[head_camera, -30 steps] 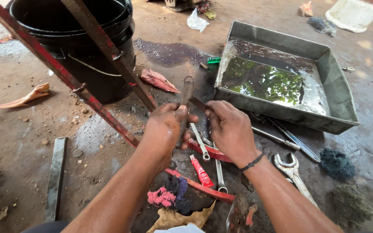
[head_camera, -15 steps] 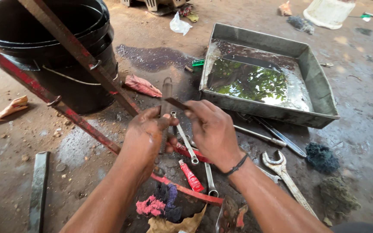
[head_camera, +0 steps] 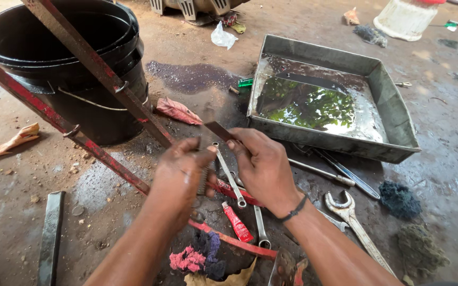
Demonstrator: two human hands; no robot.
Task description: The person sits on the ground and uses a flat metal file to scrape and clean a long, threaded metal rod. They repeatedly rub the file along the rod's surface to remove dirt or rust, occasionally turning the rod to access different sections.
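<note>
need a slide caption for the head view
Both hands, left hand and right hand, grip a small dark flat metal piece above wrenches, beside a liquid-filled metal tray.

Outdoor repair workshop: oily dirt ground, wrenches (head_camera: 359, 225), metal oil tray (head_camera: 393, 114), black bucket (head_camera: 102, 114), rags (head_camera: 398, 198).

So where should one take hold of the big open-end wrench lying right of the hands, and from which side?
Probably the bare shank of the wrench, taken from above with fingers across its width. It lies flat on the ground, forked head toward the tray, and the narrow shank has free ground on both sides.
</note>
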